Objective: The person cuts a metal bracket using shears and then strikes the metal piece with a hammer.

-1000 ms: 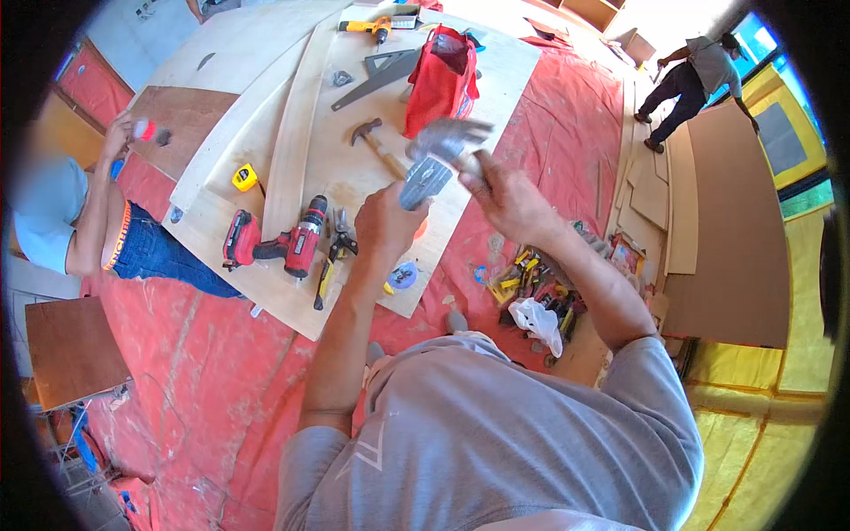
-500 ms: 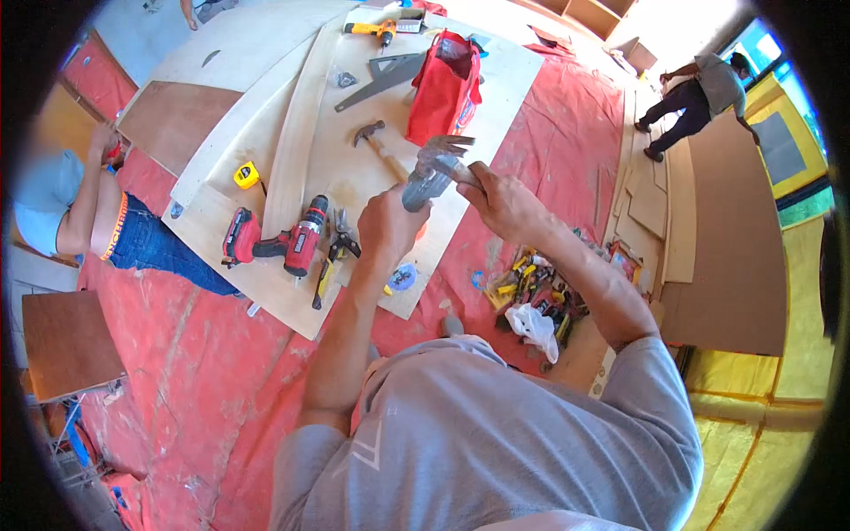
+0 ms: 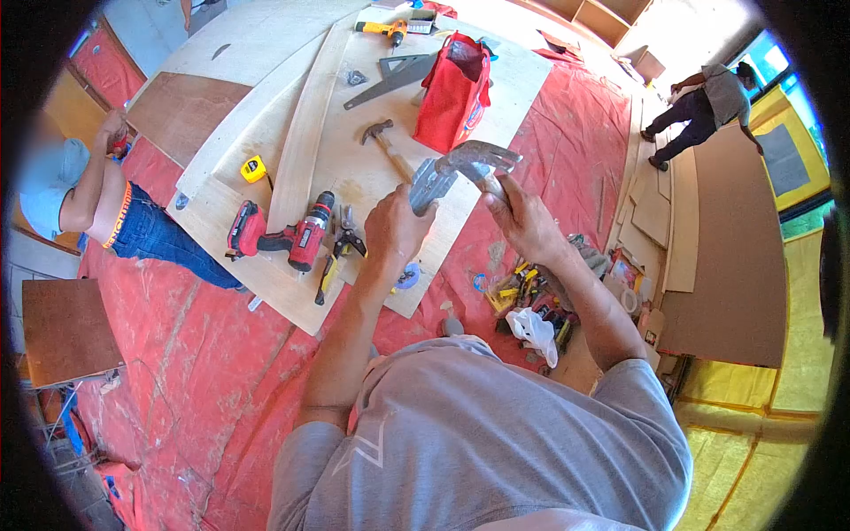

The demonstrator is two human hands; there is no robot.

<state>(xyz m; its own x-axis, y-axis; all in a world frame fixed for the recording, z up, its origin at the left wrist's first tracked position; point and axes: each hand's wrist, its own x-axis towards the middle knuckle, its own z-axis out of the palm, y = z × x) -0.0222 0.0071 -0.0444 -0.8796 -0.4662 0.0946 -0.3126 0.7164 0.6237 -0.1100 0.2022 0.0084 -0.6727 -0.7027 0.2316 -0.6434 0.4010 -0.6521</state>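
Note:
My right hand (image 3: pixel 529 221) is wrapped round the handle of a claw hammer (image 3: pixel 481 157), whose metal head is raised over the worktable. My left hand (image 3: pixel 400 228) grips a grey, block-shaped metal tool (image 3: pixel 433 183); its exact kind I cannot tell. In this view the hammer head overlaps the tool's upper right end. Behind my left hand, a second claw hammer (image 3: pixel 379 133) lies on the plywood tabletop (image 3: pixel 354 164). A red cordless drill (image 3: pixel 307 237) and black-and-yellow snips (image 3: pixel 341 252) rest left of my left wrist.
A red tool bag (image 3: pixel 447 97), handsaw (image 3: pixel 390 80), yellow tape measure (image 3: pixel 254 169) and yellow drill (image 3: pixel 385 30) sit on the table. Several tools (image 3: pixel 531 292) and a white plastic bag (image 3: pixel 533 332) lie on the floor right. One person (image 3: pixel 150 221) stands left; another (image 3: pixel 704 106) bends far right.
My right hand has moved right and slightly down, and the hammer head has swung right and turned level. The grey tool has shifted slightly right in my left hand.

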